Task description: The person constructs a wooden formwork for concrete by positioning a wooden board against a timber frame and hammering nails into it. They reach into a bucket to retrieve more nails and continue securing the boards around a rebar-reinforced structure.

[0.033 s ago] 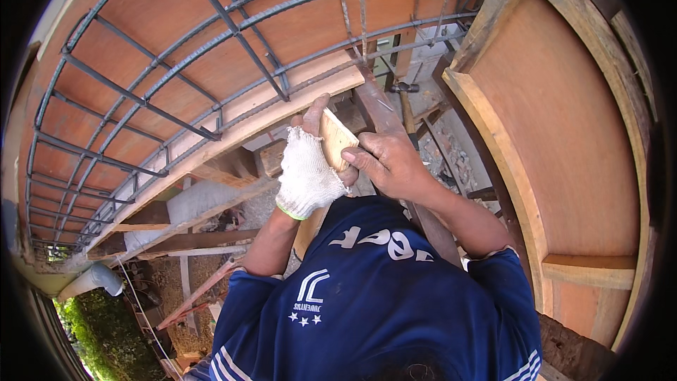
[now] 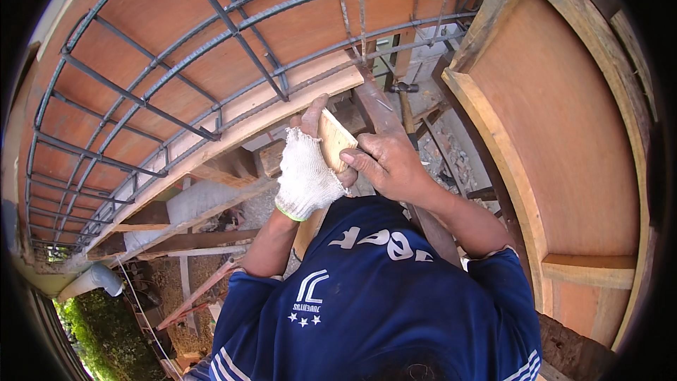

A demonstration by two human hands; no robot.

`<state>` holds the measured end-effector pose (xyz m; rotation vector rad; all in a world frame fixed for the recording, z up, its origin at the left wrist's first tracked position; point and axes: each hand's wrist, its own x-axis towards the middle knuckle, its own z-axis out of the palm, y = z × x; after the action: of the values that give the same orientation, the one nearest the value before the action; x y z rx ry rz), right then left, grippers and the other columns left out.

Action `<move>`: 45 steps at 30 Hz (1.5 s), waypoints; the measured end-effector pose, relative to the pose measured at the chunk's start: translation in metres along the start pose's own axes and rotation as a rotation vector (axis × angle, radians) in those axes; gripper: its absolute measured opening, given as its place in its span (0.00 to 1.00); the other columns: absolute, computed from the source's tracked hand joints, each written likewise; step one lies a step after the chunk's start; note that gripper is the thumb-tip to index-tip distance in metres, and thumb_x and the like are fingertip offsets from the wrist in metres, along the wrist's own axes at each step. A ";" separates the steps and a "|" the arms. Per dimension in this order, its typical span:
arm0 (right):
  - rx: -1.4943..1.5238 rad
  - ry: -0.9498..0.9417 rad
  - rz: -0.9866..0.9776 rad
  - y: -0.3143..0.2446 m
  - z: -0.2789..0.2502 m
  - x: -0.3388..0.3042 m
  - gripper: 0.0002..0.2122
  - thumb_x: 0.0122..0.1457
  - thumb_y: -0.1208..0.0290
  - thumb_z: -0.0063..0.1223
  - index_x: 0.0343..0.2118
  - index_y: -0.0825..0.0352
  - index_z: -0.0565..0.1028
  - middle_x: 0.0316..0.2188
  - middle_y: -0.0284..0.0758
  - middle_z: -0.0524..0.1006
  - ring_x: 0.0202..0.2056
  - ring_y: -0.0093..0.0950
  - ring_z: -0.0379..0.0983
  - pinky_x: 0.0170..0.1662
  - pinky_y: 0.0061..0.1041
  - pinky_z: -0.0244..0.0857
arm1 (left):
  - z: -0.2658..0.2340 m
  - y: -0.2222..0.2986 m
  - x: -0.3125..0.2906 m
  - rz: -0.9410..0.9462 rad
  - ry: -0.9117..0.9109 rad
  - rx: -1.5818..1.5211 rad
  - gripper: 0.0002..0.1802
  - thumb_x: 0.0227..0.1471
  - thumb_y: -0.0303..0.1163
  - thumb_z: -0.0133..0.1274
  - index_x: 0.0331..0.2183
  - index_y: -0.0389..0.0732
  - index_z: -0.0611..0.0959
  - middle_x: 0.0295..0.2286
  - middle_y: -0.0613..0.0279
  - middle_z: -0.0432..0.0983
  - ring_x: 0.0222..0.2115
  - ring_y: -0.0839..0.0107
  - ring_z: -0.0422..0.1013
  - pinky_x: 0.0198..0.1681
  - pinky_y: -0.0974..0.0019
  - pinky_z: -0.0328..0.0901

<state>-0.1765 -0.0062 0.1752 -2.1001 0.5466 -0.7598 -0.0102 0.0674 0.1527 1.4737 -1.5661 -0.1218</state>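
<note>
Left hand (image 2: 303, 169) holds wood (image 2: 336, 135); rebar (image 2: 240, 27), panels (image 2: 564, 120) nearby

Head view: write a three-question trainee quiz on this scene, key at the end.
1. True or false: the left hand wears a white glove and the right hand is bare.
2. Multiple choice: what do both hands hold?
A) a steel bar
B) a wooden piece
C) a paintbrush
3. Fill in the blank: the hammer shows to the ____ of the wooden piece, as the person sees it.

Key: 1. True. 2. B. 3. Right.
</note>
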 end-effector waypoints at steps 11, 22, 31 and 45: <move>0.225 -0.314 -0.213 -0.020 -0.012 0.000 0.19 0.65 0.60 0.51 0.24 0.72 0.71 0.19 0.46 0.71 0.22 0.45 0.71 0.28 0.37 0.63 | -0.020 -0.008 -0.008 -0.098 -0.319 -0.482 0.59 0.29 0.40 0.66 0.64 0.38 0.59 0.57 0.46 0.61 0.58 0.55 0.60 0.61 0.58 0.54; 0.294 -0.220 -0.326 -0.016 0.005 -0.001 0.18 0.64 0.67 0.51 0.18 0.71 0.69 0.13 0.44 0.66 0.17 0.43 0.67 0.24 0.37 0.59 | -0.027 -0.001 -0.012 -0.053 -0.226 -0.582 0.62 0.22 0.49 0.67 0.62 0.40 0.65 0.43 0.59 0.64 0.43 0.66 0.61 0.47 0.65 0.56; -0.018 -0.231 -0.484 -0.002 -0.013 -0.010 0.12 0.56 0.67 0.58 0.20 0.67 0.73 0.17 0.40 0.72 0.21 0.43 0.72 0.26 0.39 0.66 | -0.018 -0.001 -0.021 0.015 -0.211 -0.488 0.60 0.25 0.47 0.68 0.61 0.36 0.64 0.58 0.47 0.63 0.60 0.53 0.59 0.63 0.53 0.51; 0.033 -0.220 -0.435 -0.003 -0.018 -0.013 0.13 0.52 0.68 0.63 0.19 0.67 0.70 0.18 0.38 0.71 0.21 0.41 0.73 0.24 0.37 0.66 | -0.009 -0.002 -0.009 0.001 -0.274 -0.588 0.60 0.27 0.48 0.68 0.61 0.34 0.64 0.56 0.46 0.64 0.56 0.53 0.61 0.61 0.54 0.54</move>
<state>-0.1983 -0.0067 0.1821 -2.2637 -0.0474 -0.7527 -0.0042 0.0793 0.1511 1.0161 -1.5629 -0.7452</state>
